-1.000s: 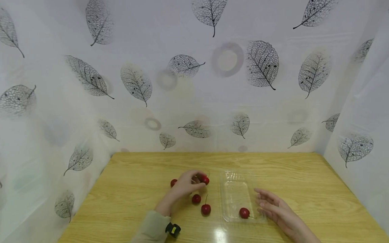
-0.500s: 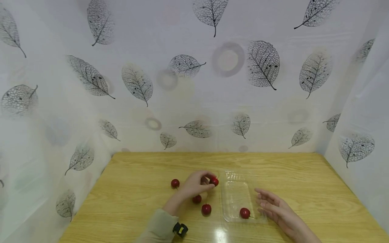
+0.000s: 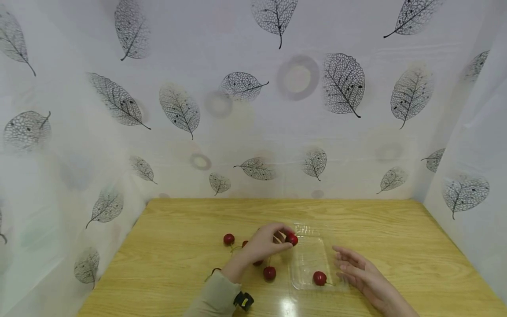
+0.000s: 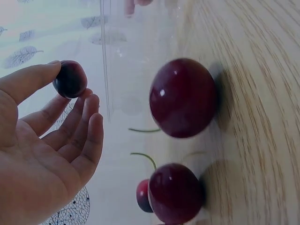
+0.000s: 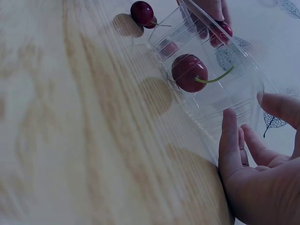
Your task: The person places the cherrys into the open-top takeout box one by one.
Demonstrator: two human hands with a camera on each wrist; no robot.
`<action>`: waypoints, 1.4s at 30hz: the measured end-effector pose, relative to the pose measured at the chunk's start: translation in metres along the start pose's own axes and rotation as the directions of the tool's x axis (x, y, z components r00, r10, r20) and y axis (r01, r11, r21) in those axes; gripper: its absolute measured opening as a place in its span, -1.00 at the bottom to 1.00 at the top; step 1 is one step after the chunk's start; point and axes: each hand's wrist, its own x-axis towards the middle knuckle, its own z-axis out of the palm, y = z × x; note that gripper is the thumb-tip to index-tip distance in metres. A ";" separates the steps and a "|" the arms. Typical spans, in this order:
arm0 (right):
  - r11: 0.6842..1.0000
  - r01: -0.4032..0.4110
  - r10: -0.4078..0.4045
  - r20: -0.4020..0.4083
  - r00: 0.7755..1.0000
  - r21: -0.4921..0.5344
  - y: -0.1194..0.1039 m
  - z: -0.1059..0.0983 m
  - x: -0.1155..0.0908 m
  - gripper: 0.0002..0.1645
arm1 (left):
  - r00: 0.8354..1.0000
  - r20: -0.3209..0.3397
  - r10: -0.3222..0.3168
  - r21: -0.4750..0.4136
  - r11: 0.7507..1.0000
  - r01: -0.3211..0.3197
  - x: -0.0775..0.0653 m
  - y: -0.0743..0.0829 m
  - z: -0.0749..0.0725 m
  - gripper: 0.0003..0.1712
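Observation:
Between thumb and fingertips my left hand (image 3: pixel 265 242) pinches a red cherry (image 3: pixel 292 239), held up at the left rim of a clear plastic container (image 3: pixel 309 255). In the left wrist view the pinched cherry (image 4: pixel 70 79) is well above the tabletop. Another cherry (image 3: pixel 319 278) with a green stem lies inside the container near its front end. My right hand (image 3: pixel 362 275) rests beside the container's right side, fingers loosely extended toward its wall and holding nothing. The right wrist view shows those fingers (image 5: pixel 229 140) close to the clear wall.
Several loose cherries lie on the wooden table (image 3: pixel 178 246) left of the container, including a cherry (image 3: pixel 270 273) near the front and a cherry (image 3: pixel 229 239) farther left. Some are partly hidden under my left forearm. A leaf-patterned white curtain (image 3: pixel 253 132) surrounds the back and sides.
My left hand has carried the pinched cherry rightward from over the table to the container's left rim. The right hand and the cherry in the container have stayed in place.

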 end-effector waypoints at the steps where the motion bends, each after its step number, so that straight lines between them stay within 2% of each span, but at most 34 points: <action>1: 1.000 0.002 -0.002 0.001 1.000 0.002 0.000 0.000 0.000 -0.48 | 1.000 0.004 0.002 -0.003 1.000 -0.002 0.000 0.002 0.001 -0.65; 12: 1.000 -0.031 0.031 -0.020 0.999 0.002 -0.001 0.001 0.000 -0.51 | 0.999 0.035 0.013 -0.064 0.998 -0.010 0.004 0.011 0.014 -0.66; 17: 0.999 -0.044 0.044 -0.036 0.998 -0.013 -0.002 0.001 -0.001 -0.52 | 0.997 0.065 0.043 -0.060 0.997 -0.039 0.006 0.015 0.023 -0.65; 22: 0.998 -0.059 0.058 -0.052 0.997 -0.017 -0.002 0.001 0.000 -0.55 | 0.993 0.106 0.051 -0.014 0.999 -0.050 0.005 0.019 0.030 -0.62; 28: 0.998 -0.057 0.056 -0.046 0.997 -0.013 -0.002 0.000 0.000 -0.55 | 0.991 0.103 0.081 0.070 0.994 -0.089 0.001 0.018 0.035 -0.60; 31: 0.999 -0.045 0.044 -0.041 0.998 -0.014 -0.001 0.001 0.000 -0.54 | 0.987 0.106 0.118 0.148 0.980 -0.133 0.000 0.015 0.037 -0.59; 38: 0.999 -0.033 0.032 -0.044 0.999 -0.017 -0.001 0.002 0.000 -0.52 | 0.988 0.106 0.110 0.262 0.956 -0.134 -0.003 0.017 0.043 -0.56; 42: 0.999 -0.047 0.046 -0.059 0.997 -0.022 -0.001 0.002 0.000 -0.52 | 0.987 0.107 0.122 0.347 0.926 -0.152 -0.005 0.018 0.046 -0.57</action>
